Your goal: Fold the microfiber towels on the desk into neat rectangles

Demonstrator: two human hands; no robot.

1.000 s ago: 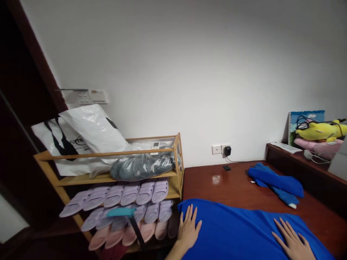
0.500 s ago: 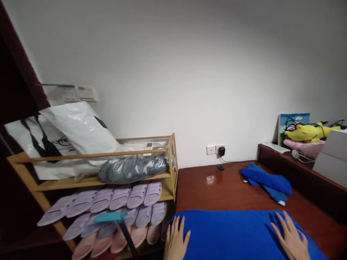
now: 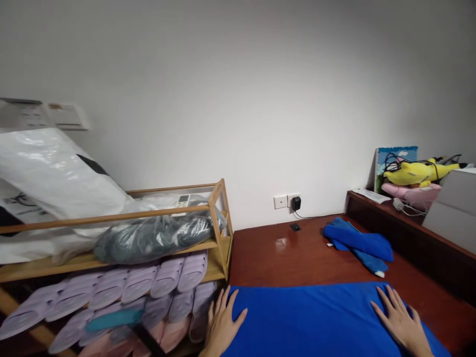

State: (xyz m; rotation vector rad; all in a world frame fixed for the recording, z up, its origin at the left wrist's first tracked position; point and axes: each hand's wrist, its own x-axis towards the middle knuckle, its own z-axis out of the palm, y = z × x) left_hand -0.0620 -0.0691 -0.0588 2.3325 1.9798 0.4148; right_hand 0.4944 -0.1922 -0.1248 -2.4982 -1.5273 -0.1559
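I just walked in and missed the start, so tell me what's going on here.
A person's left hand and right hand rest palm down, fingers spread, near the far corners of a blue cloth laid over a brown table. Behind it, more blue cloth lies bunched, untouched.

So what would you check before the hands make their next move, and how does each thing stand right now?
1. Left hand open, at the left edge of the spread blue cloth: ok.
2. Right hand open, near its right edge: ok.
3. Spread blue cloth free of creases: not ok, folds show beside the right hand.
4. Bundled blue cloths beyond its far edge: ok.
5. Black plug clear of it: ok.
6. Near edge lying flat: cannot tell, out of view.
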